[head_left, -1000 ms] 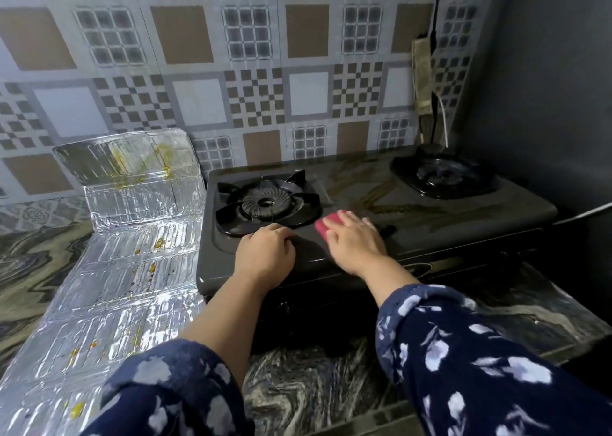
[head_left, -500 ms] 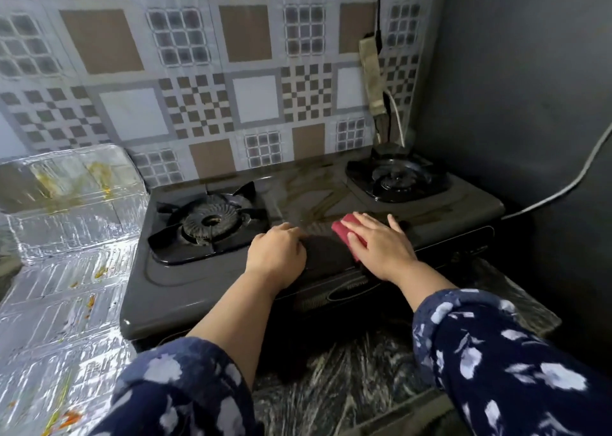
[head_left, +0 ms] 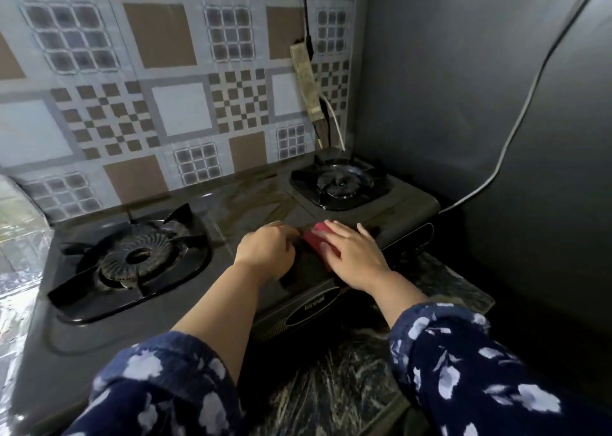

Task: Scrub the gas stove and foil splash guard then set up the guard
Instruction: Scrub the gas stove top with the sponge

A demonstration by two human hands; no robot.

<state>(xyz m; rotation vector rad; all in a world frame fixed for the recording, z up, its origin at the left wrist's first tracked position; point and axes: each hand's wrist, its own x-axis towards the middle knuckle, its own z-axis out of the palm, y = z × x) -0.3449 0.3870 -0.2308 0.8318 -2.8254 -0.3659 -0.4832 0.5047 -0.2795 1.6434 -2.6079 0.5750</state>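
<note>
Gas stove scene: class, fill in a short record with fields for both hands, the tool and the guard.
Stove: gas stove, two burners
Tool: red sponge, on the stovetop between the burners
Right hand: fingers flat, pressing the sponge
Left hand: curled, resting on the stovetop beside the sponge
Foil splash guard: at the left edge, not set up

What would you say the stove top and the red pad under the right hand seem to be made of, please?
Stove top: probably enamelled or painted metal, dark and glossy, with streaky reflections. Red pad: likely a sponge or scrubbing pad, matte; the right hand covers most of it, so that is uncertain.
</note>
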